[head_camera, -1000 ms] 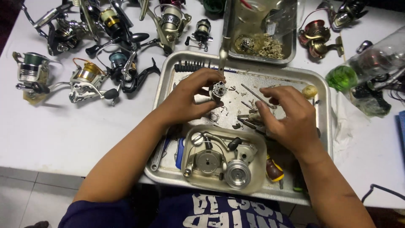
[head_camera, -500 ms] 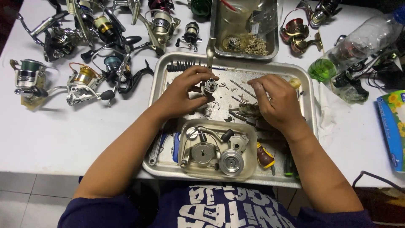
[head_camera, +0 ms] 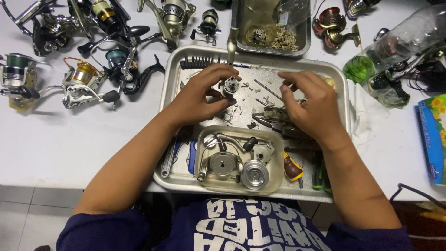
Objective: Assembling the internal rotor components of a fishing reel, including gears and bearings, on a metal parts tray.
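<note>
My left hand (head_camera: pixel 202 95) holds a small round metal reel part (head_camera: pixel 229 86) between thumb and fingers over a large steel tray (head_camera: pixel 173 69). My right hand (head_camera: pixel 310 104) hovers to the right of it with fingers curled over scattered small parts and pliers (head_camera: pixel 272 121); whether it pinches anything is hidden. In front of both hands, inside the tray, sits a shallow clear dish (head_camera: pixel 278 158) with a taken-apart fishing reel body (head_camera: pixel 222 163), a silver spool (head_camera: pixel 254 175) and a bail arm.
Several fishing reels (head_camera: pixel 83 83) lie on the white table at the left and back. A smaller steel tray (head_camera: pixel 302 42) with debris stands behind. A clear plastic bottle (head_camera: pixel 395 46) and a blue box (head_camera: pixel 432 135) are at the right. Screwdrivers (head_camera: pixel 292 169) lie in the tray's front right.
The view has shifted a little. My right hand has lifted and drawn slightly nearer the left hand, which keeps holding the small reel part.
</note>
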